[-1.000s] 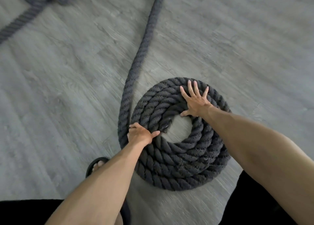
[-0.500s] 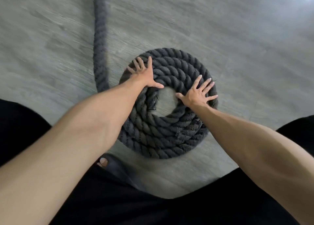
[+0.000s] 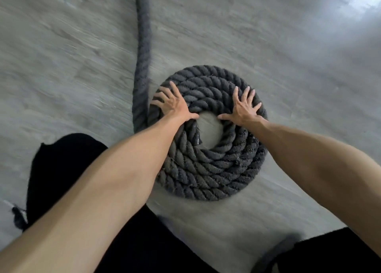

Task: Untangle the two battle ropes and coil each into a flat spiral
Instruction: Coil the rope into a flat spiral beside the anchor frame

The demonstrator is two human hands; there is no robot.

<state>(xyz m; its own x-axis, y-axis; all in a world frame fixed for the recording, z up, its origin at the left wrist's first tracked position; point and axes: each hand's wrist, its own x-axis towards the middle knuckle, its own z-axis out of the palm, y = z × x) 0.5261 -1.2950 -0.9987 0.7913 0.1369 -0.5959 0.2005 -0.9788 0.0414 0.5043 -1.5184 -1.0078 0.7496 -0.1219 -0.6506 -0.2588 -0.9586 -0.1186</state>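
A thick dark grey battle rope lies wound in a flat spiral coil (image 3: 208, 175) on the floor, with a bare gap of floor at its centre. Its loose tail (image 3: 142, 45) runs straight away from the coil's left side to the top of the view. My left hand (image 3: 175, 105) presses flat on the coil's upper left, fingers spread. My right hand (image 3: 245, 109) presses flat on the upper right, fingers spread as well. Neither hand grips the rope. The rope's inner end (image 3: 196, 136) shows at the edge of the centre gap.
Grey wood-look floor (image 3: 72, 76) surrounds the coil. My legs in black shorts (image 3: 66, 169) fill the lower left and lower right corner. A frayed dark bit (image 3: 17, 217) lies at the far left edge. Glare brightens the top right corner.
Both hands shifted around the coil: the left went from the lower left to the upper left, the right moved along the upper right side. The view swung, so the tail now runs straight up.
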